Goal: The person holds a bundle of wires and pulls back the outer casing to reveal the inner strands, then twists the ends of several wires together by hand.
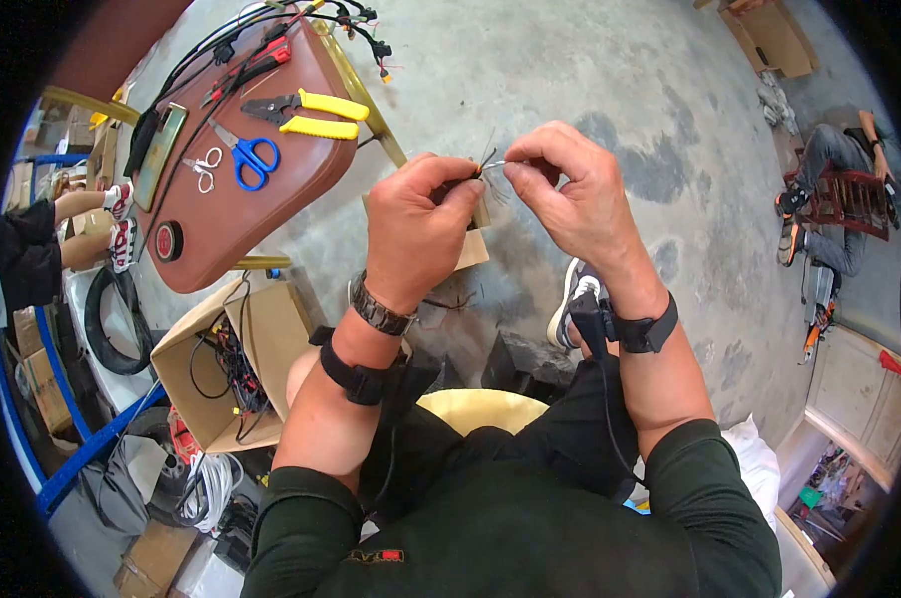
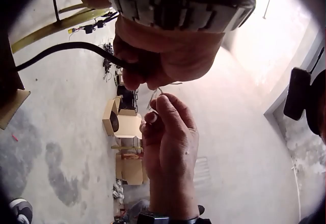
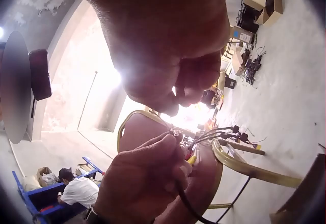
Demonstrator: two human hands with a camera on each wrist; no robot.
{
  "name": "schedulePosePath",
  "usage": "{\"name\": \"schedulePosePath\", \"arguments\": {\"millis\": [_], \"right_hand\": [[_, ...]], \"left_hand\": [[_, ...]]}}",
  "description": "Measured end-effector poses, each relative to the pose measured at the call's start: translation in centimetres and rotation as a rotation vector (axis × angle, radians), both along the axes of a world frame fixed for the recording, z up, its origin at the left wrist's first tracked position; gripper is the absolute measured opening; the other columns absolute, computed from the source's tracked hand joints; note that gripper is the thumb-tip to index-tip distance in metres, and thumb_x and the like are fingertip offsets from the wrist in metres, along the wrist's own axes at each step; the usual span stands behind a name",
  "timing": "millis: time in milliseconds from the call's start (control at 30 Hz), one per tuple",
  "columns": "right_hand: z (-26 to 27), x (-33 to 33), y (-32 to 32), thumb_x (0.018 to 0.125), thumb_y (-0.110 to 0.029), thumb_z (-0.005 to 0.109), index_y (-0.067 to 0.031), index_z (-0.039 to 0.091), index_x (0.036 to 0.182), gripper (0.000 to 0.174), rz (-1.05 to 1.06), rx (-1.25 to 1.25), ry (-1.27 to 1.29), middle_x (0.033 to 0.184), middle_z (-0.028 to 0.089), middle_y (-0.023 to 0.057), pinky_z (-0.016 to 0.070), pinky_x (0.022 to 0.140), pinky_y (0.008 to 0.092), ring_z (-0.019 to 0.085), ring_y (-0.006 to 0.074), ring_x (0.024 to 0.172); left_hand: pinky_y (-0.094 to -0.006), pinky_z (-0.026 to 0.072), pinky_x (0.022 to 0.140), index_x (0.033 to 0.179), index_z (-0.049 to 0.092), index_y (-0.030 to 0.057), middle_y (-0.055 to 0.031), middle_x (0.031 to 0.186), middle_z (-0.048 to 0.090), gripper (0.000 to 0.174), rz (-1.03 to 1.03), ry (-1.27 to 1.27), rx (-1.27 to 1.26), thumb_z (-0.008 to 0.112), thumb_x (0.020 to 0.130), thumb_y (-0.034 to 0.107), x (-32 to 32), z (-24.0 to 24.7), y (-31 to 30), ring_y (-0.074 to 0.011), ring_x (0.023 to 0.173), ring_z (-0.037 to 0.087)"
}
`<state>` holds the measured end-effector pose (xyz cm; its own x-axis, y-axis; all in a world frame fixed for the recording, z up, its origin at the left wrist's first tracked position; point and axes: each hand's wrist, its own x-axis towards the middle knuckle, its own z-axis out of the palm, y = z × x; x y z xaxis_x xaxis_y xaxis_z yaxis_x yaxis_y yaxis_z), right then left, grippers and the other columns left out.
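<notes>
My left hand (image 1: 417,227) grips a black cable (image 2: 71,46), its thumb and forefinger close to the cable's end. Thin wires (image 1: 490,165) fan out from that end, between the two hands. On the right, my right hand (image 1: 573,189) pinches one light-coloured wire with thumb and forefinger. Seen from the left wrist, the cable curves away to the left behind the fingers. Both hands are raised above the floor in front of the body, fingertips a short way apart.
A brown padded chair seat (image 1: 271,204) at the left bears yellow-handled wire strippers (image 1: 316,115), blue scissors (image 1: 249,157), small white scissors, a phone and a roll of tape (image 1: 168,240). Below it, a cardboard box (image 1: 186,349) contains cables. Another person sits at the far right.
</notes>
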<state>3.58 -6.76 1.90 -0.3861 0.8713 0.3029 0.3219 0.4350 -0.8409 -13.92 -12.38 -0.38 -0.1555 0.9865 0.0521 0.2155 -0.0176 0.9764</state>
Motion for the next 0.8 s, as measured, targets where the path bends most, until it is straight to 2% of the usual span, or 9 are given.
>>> {"name": "schedulePosePath", "arguments": {"millis": [67,167,233,367,667,800], "right_hand": [[0.2,0.2,0.0,0.080,-0.003,0.066,-0.0008,0.067,0.086,0.007,0.009,-0.059,-0.022,0.077,0.063,0.0105,0.0473,0.060,0.0308,0.060,0.0218,0.067],[0.3,0.4,0.0,0.081,-0.008,0.065,-0.0001,0.067,0.086,0.009,0.005,-0.101,-0.060,0.071,0.062,0.0081,0.0460,0.059,0.0300,0.058,0.0163,0.064],[-0.1,0.7,0.2,0.083,-0.011,0.064,0.0004,0.067,0.086,0.012,0.013,-0.289,0.005,0.069,0.062,0.0050,0.0447,0.058,0.0289,0.055,0.0118,0.063],[0.0,1.3,0.5,0.086,-0.015,0.063,0.0007,0.068,0.086,0.017,0.025,-0.530,-0.007,0.067,0.061,-0.0010,0.0429,0.057,0.0262,0.051,0.0053,0.064],[0.1,1.6,0.6,0.086,-0.016,0.066,0.0016,0.070,0.089,0.018,0.092,-0.573,0.066,0.070,0.062,-0.0023,0.0451,0.059,0.0242,0.054,0.0048,0.066],[0.8,1.6,0.5,0.083,-0.013,0.067,0.0016,0.070,0.089,0.016,0.087,-0.560,-0.010,0.071,0.063,-0.0012,0.0463,0.060,0.0243,0.055,0.0054,0.066]], "left_hand": [[-0.0219,0.0465,0.057,0.093,0.070,-0.0026,-0.0014,0.076,0.064,0.009,-0.014,0.048,0.044,0.069,0.084,0.000,0.0,0.1,0.0,-0.0072,0.064,0.059],[-0.0245,0.0473,0.060,0.092,0.070,-0.0027,-0.0045,0.076,0.064,0.010,-0.038,0.163,0.129,0.069,0.082,-0.001,0.0,0.3,0.2,-0.0108,0.066,0.061],[-0.0264,0.0480,0.062,0.091,0.069,-0.0027,-0.0076,0.077,0.064,0.012,-0.060,0.289,0.188,0.070,0.080,-0.002,0.0,1.0,0.1,-0.0145,0.067,0.062],[-0.0287,0.0489,0.064,0.090,0.069,-0.0018,-0.0105,0.079,0.065,0.012,-0.094,0.312,0.225,0.070,0.078,-0.002,0.1,1.2,0.3,-0.0196,0.069,0.063],[-0.0295,0.0492,0.064,0.089,0.069,-0.0013,-0.0105,0.081,0.065,0.011,-0.115,0.313,0.235,0.070,0.079,-0.001,-0.1,1.3,0.3,-0.0205,0.070,0.064],[-0.0294,0.0491,0.064,0.089,0.069,-0.0013,-0.0105,0.080,0.065,0.010,-0.136,0.299,0.254,0.070,0.079,-0.001,0.0,1.2,0.2,-0.0204,0.070,0.064]]}}
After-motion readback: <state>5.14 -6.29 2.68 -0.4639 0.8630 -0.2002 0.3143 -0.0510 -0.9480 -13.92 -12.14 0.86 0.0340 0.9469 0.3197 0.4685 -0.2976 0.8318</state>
